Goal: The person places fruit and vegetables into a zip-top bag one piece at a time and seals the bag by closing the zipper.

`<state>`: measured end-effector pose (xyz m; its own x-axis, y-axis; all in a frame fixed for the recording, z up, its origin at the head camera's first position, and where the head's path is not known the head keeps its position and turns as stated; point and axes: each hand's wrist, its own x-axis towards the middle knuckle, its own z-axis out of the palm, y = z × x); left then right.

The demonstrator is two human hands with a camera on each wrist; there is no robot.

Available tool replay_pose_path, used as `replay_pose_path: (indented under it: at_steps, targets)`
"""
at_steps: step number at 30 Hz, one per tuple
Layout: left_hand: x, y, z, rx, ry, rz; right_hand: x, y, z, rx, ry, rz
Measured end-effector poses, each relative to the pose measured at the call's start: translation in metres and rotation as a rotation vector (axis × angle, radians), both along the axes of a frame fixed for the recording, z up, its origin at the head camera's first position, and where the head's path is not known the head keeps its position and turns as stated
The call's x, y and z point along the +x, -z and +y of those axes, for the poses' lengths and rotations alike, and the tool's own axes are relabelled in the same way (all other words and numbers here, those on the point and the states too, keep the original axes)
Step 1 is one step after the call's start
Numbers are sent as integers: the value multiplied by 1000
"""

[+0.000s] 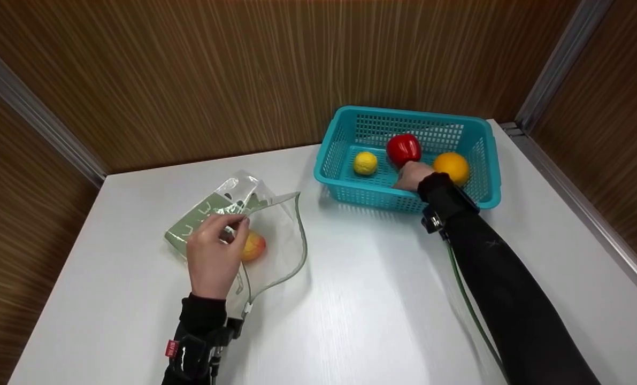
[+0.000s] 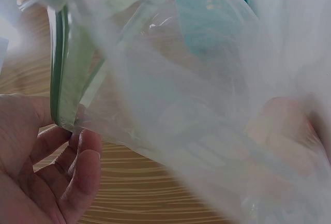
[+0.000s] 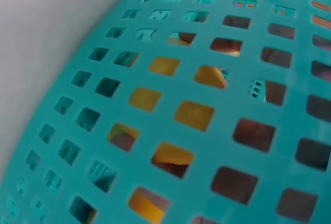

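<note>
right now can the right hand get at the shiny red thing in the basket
Likely yes: the right hand is inside the open-topped teal basket, right by the shiny red thing, with nothing visible between. Whether its fingers are free, I can't tell.

White, flat-topped table in front of me, glare on its surface (image 1: 350, 305). Brown wood-grain back panel (image 1: 216, 80) rises behind it; matching brown left panel (image 1: 13, 224) and brown right panel (image 1: 618, 133). Grey metal left corner strip (image 1: 40, 116), grey metal right corner strip (image 1: 561, 61).
</note>
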<state>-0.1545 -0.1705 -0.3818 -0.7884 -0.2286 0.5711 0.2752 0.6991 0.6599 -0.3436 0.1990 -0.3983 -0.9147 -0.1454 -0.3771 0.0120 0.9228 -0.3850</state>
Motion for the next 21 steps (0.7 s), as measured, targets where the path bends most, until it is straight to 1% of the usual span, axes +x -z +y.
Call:
replay_pose_path:
  at_steps: [2,9,15,18,21]
  targets:
    - [0,0,0,-2,0,-1,3,-2,-1,-27,43,6]
    - [0,-1,1,-5,3,-10,12,-10,-2,-56,117,69]
    - [0,-1,1,-3,11,4,24,-23,-5,-139,189,193]
    - [0,1,0,-11,10,14,33,-30,-12,-219,198,277]
    - [-1,2,0,-17,9,13,44,-35,-20,-311,196,385]
